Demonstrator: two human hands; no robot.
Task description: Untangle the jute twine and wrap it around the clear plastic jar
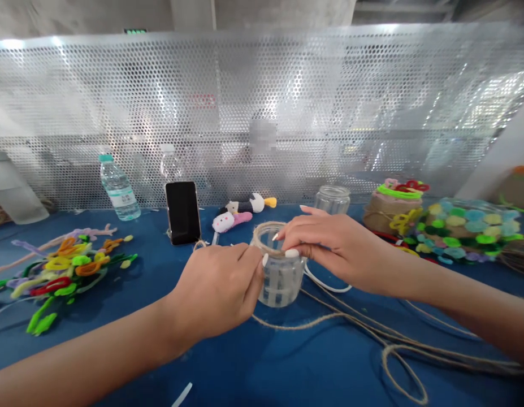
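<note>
A clear glass jar (281, 285) stands upright in front of me, with pale strips on its wall. Jute twine (265, 245) is wound around its neck. My left hand (221, 285) is closed at the left side of the neck, thumb against forefinger; a bit of twine pokes out behind it, though its fingertips are mostly hidden. At the rim's right, my right hand (338, 249) pinches the jar's wound neck, with fingers over the rim and thumb outside. Loose twine (367, 325) trails from the jar toward the right.
Pipe-cleaner flowers (70, 265) lie at left. Behind stand a water bottle (120, 189), a phone (183, 213) and another glass jar (333, 199); plush pieces (232, 219) lie between. Decorated jars (465, 232) are at right. A perforated metal screen (228, 113) closes off the back.
</note>
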